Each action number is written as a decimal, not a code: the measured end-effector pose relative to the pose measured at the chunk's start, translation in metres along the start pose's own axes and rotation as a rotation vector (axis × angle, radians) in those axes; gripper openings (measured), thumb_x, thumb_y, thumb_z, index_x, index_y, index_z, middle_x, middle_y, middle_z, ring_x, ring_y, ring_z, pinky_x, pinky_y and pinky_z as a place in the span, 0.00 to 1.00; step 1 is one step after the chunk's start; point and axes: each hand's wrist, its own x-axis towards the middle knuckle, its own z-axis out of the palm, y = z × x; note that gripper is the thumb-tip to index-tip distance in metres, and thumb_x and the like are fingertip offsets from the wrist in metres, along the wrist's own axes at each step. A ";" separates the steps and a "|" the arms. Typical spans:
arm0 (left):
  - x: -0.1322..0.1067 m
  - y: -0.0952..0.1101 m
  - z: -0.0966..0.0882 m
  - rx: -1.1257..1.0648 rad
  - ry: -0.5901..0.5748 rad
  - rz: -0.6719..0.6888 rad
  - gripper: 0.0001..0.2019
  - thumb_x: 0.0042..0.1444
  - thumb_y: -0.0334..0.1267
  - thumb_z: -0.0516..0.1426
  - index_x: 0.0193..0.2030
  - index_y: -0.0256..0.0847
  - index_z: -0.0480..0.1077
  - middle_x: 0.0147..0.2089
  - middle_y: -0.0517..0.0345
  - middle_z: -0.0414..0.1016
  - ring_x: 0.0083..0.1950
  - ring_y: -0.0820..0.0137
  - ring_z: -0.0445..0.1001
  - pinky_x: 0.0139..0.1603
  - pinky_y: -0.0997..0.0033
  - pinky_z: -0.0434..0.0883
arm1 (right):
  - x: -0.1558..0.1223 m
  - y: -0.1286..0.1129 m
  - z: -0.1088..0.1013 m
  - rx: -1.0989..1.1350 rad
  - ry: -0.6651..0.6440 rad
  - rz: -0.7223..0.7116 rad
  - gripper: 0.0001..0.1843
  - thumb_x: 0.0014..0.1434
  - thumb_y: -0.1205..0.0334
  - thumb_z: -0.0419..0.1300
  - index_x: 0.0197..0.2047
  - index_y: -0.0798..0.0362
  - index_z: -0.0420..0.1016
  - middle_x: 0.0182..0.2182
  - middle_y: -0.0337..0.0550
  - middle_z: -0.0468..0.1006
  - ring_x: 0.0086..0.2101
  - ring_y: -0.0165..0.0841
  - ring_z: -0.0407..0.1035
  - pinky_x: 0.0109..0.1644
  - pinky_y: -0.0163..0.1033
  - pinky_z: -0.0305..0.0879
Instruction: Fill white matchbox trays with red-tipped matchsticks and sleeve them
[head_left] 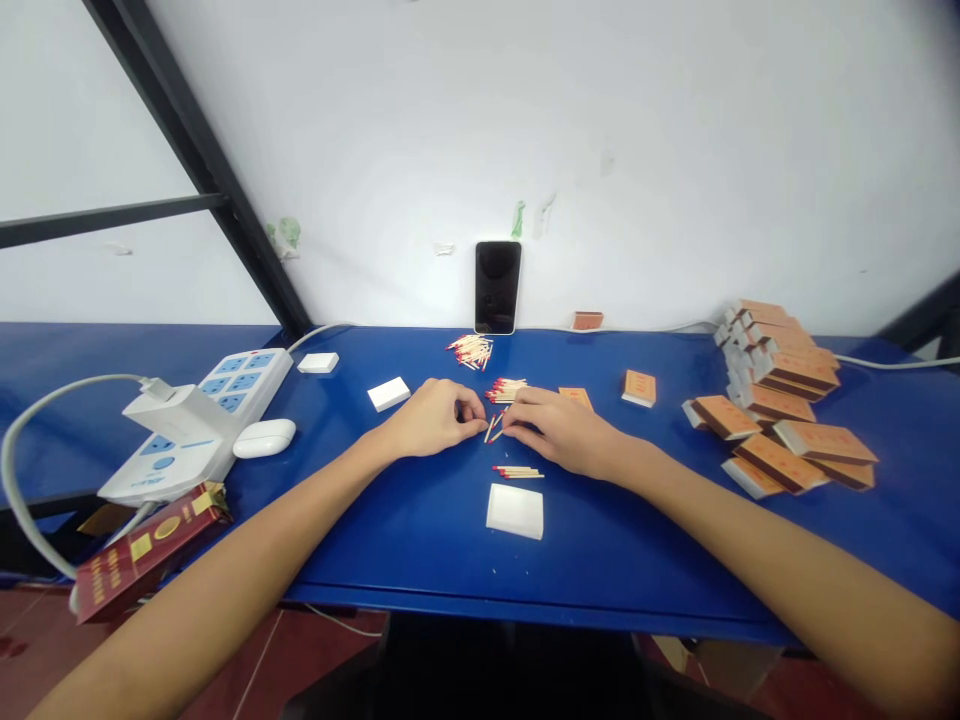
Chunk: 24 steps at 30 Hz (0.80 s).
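My left hand (435, 418) and my right hand (559, 430) rest on the blue table (420, 540), fingertips meeting at a few red-tipped matches (493, 428). Both hands are pinched on those matches. More matches (517, 471) lie just below the hands, another bunch (508, 389) just above them, and a pile (471, 350) farther back. A white inner matchbox tray (514, 510) sits near the front edge, under my hands.
Several orange matchboxes (780, 420) are heaped at the right; two more (639, 387) lie mid-table. White trays (388, 393) lie left of the hands. A power strip (202, 420), white earbud case (264, 438), red box (142, 552) and leaning phone (497, 287) are around.
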 end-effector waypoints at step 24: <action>-0.002 -0.012 -0.012 0.114 -0.044 0.225 0.11 0.64 0.36 0.54 0.43 0.39 0.79 0.43 0.52 0.75 0.38 0.70 0.74 0.40 0.69 0.70 | -0.012 -0.005 -0.015 0.156 -0.056 0.034 0.10 0.68 0.60 0.52 0.42 0.51 0.74 0.39 0.43 0.71 0.39 0.33 0.67 0.42 0.39 0.62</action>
